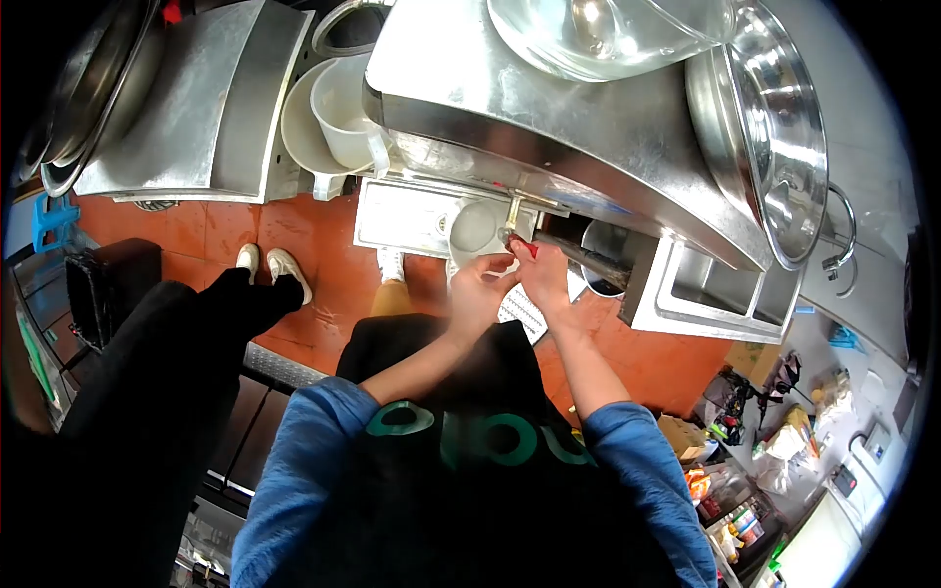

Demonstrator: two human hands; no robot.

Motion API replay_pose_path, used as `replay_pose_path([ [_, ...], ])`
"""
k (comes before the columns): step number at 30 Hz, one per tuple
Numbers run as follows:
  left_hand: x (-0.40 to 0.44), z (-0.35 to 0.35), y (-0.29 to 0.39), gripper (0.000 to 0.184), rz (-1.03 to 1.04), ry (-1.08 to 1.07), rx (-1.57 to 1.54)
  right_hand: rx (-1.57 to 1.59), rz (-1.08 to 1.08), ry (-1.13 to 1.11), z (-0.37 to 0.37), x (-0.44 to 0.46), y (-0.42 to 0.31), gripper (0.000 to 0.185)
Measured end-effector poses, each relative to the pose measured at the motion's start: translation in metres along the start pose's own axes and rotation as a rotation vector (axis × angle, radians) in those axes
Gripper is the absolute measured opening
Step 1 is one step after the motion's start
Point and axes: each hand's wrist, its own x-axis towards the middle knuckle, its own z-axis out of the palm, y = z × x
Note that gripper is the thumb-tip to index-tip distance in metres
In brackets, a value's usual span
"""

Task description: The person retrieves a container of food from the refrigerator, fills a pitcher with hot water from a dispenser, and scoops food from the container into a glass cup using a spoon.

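Note:
A brass-coloured tap (513, 212) with a red handle (525, 249) comes out from under the steel counter. My right hand (544, 279) is closed around the red handle, with only part of it showing between the fingers. Close beside it on the left, my left hand (480, 294) has its fingers bent and pressed together near the tap; what they hold, if anything, is hidden. A whitish round container (477, 231) stands just below the tap, in front of a pale metal tray (397, 214).
Above is the steel counter (441, 59) with a clear bowl (608, 39) and a large steel basin (784, 127). White plastic jugs (343, 113) stand at the left. Another person in black (167, 382) stands on the left over the red tiled floor (201, 235).

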Motion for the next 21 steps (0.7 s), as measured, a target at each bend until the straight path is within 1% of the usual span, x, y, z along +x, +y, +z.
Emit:
replay_pose_path([
  [2, 0.0, 0.0, -0.005, 0.023, -0.14, -0.009, -0.188, -0.033, 0.083, -0.104, -0.008, 0.002, -0.013, 0.032],
  [3, 0.001, 0.001, -0.01, 0.021, -0.134, 0.032, -0.236, -0.048, 0.125, -0.155, -0.014, 0.001, -0.024, 0.031],
  [5, 0.003, 0.002, -0.017, 0.02, -0.123, 0.111, -0.333, -0.393, -0.022, -0.174, -0.025, -0.012, -0.053, 0.03],
  [6, 0.005, 0.002, -0.018, 0.02, -0.163, 0.13, -0.306, -0.566, -0.097, -0.18, -0.026, -0.019, -0.066, 0.033],
  [7, 0.007, 0.002, -0.016, 0.02, -0.201, 0.149, -0.278, -0.483, -0.091, -0.075, -0.024, -0.023, -0.068, 0.031],
  [8, 0.008, 0.002, -0.013, 0.021, -0.238, 0.169, -0.251, -0.396, -0.093, 0.03, -0.021, -0.027, -0.071, 0.039],
  [10, 0.006, -0.001, -0.006, 0.018, -0.239, 0.149, -0.294, -0.393, -0.105, 0.061, -0.013, -0.026, -0.064, 0.039],
  [11, 0.004, -0.003, -0.001, 0.017, -0.256, 0.139, -0.286, -0.407, -0.146, 0.039, -0.019, -0.032, -0.072, 0.038],
  [14, 0.008, -0.007, -0.01, 0.014, -0.251, 0.125, -0.252, -0.352, -0.047, 0.076, -0.005, -0.023, -0.048, 0.037],
  [15, 0.008, -0.008, -0.018, 0.014, -0.244, 0.122, -0.235, -0.345, -0.041, 0.072, -0.001, -0.02, -0.04, 0.037],
  [18, 0.005, -0.013, -0.012, 0.011, -0.273, 0.138, -0.235, -0.321, -0.036, 0.043, -0.003, -0.012, -0.028, 0.038],
  [20, 0.005, -0.014, -0.022, 0.009, -0.214, 0.147, -0.128, -0.296, -0.049, -0.004, -0.009, -0.011, -0.027, 0.041],
  [21, 0.005, -0.015, -0.026, 0.008, -0.183, 0.15, -0.072, -0.264, -0.069, -0.026, -0.011, -0.01, -0.024, 0.039],
])
